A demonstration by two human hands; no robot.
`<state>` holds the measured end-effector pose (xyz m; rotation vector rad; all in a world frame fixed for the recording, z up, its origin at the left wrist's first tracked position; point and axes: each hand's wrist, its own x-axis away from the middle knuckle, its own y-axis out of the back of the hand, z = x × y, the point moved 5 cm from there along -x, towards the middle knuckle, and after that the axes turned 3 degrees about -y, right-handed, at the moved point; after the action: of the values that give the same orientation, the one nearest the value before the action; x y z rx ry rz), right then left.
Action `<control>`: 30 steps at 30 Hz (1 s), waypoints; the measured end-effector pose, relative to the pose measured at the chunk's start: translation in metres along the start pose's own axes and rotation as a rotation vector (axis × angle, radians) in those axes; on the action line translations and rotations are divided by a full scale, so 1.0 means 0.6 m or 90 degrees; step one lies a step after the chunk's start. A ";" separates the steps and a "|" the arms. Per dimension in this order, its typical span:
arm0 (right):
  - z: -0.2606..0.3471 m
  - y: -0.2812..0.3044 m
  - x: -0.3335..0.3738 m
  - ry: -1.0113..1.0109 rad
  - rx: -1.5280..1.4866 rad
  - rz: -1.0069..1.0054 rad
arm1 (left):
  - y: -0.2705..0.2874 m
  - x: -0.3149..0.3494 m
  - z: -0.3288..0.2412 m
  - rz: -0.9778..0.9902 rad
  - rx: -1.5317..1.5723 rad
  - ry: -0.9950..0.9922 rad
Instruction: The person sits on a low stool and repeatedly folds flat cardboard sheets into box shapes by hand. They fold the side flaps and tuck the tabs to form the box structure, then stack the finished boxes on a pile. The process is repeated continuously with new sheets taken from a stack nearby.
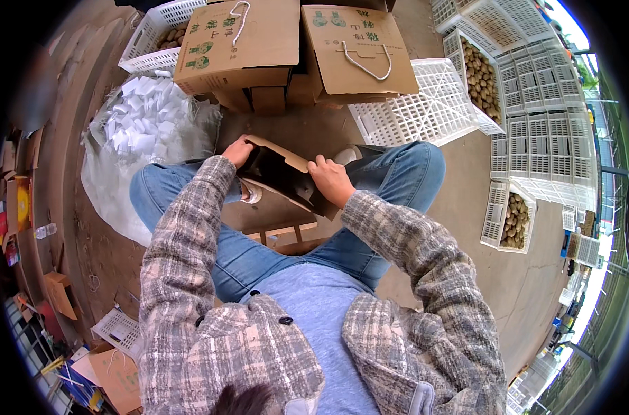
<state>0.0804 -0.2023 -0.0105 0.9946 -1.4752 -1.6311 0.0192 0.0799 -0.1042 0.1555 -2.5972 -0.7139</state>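
Note:
Between my knees a brown cardboard box (281,151) is tilted, with its open top toward me and its inside dark. My left hand (239,151) has its fingers closed round the box's upper left corner. My right hand (330,181) grips the right end of the rim, knuckles up. Under the box stands a low wooden stool (267,221). Ahead of my hands are two larger printed cartons with white rope handles, a left carton (248,48) and a right carton (359,59).
By my left knee lies a pale plastic sack (110,187) heaped with white pieces (143,111). An upturned white crate (414,104) sits ahead on the right. Stacked white crates (542,138) line the right side; a nearer crate (494,214) holds brown round produce (515,220).

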 end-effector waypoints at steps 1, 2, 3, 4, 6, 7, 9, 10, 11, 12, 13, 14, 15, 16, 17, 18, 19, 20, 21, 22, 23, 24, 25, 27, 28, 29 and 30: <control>0.006 -0.007 -0.002 0.003 0.017 0.002 | 0.001 -0.005 0.001 0.027 0.009 -0.051; 0.015 -0.017 -0.004 -0.014 0.067 0.021 | 0.003 -0.004 0.009 0.016 -0.023 -0.054; 0.022 -0.031 -0.002 -0.038 0.120 0.042 | 0.006 -0.005 0.002 0.011 -0.054 -0.062; 0.028 -0.044 -0.001 -0.060 0.170 0.059 | 0.015 -0.004 -0.006 0.003 -0.091 -0.068; 0.039 -0.064 0.000 -0.070 0.246 0.097 | 0.026 -0.005 -0.010 0.060 0.053 -0.058; 0.049 -0.074 0.001 -0.079 0.306 0.135 | 0.031 -0.001 0.001 0.119 0.201 -0.002; 0.047 -0.117 0.017 -0.056 0.391 0.222 | 0.024 0.008 -0.031 0.194 0.322 0.072; 0.052 -0.116 0.013 -0.041 0.379 0.236 | 0.030 0.010 -0.042 0.121 0.184 0.029; 0.056 -0.114 0.012 -0.027 0.367 0.250 | 0.036 0.013 -0.056 0.049 0.046 -0.013; 0.062 -0.105 0.008 -0.014 0.354 0.264 | 0.045 0.015 -0.068 -0.023 -0.093 -0.055; 0.062 -0.089 0.005 -0.066 0.325 0.280 | 0.039 0.011 -0.062 -0.010 -0.119 -0.028; 0.064 -0.079 0.002 -0.063 0.291 0.285 | 0.029 0.015 -0.059 -0.054 -0.101 -0.030; 0.055 -0.074 0.005 -0.066 0.261 0.293 | 0.009 0.019 -0.067 -0.093 -0.081 -0.038; 0.049 -0.063 0.005 -0.066 0.231 0.297 | -0.005 0.020 -0.066 -0.135 -0.060 -0.044; 0.072 -0.019 -0.018 0.006 0.204 0.315 | -0.011 0.016 0.002 -0.156 -0.080 -0.036; 0.049 -0.030 -0.002 0.023 0.148 0.316 | -0.046 0.017 -0.025 -0.152 -0.105 0.003; 0.031 -0.041 0.005 0.050 0.087 0.306 | -0.049 0.013 -0.032 -0.164 -0.078 0.021; 0.016 -0.050 0.014 0.077 0.026 0.295 | -0.050 0.009 -0.038 -0.176 -0.052 0.040; 0.003 -0.045 0.014 0.037 -0.031 0.318 | -0.051 0.007 -0.031 -0.139 0.167 0.058; -0.001 -0.047 0.016 0.046 -0.040 0.322 | -0.050 0.007 -0.025 -0.098 0.385 0.074; -0.002 -0.047 0.016 0.055 -0.049 0.326 | -0.047 0.009 -0.021 -0.054 0.604 0.090; -0.001 -0.046 0.015 0.065 -0.058 0.329 | -0.038 0.013 -0.008 0.025 0.681 0.107; 0.006 -0.045 0.009 0.085 -0.051 0.317 | -0.027 0.018 0.015 0.082 0.585 0.096; 0.018 -0.048 0.012 0.113 -0.037 0.304 | -0.022 0.025 0.034 0.185 0.533 0.094; 0.014 -0.054 0.019 0.079 -0.050 0.300 | -0.021 0.031 0.025 0.235 0.579 0.103; 0.008 -0.060 0.024 0.044 -0.064 0.296 | -0.022 0.038 0.015 0.286 0.626 0.113; 0.008 -0.065 0.024 0.016 -0.079 0.289 | -0.015 0.043 0.019 0.308 0.645 0.103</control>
<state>0.0691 -0.2095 -0.0505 0.5561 -1.4355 -1.3532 -0.0093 0.0717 -0.1075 -0.1128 -2.4335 0.7679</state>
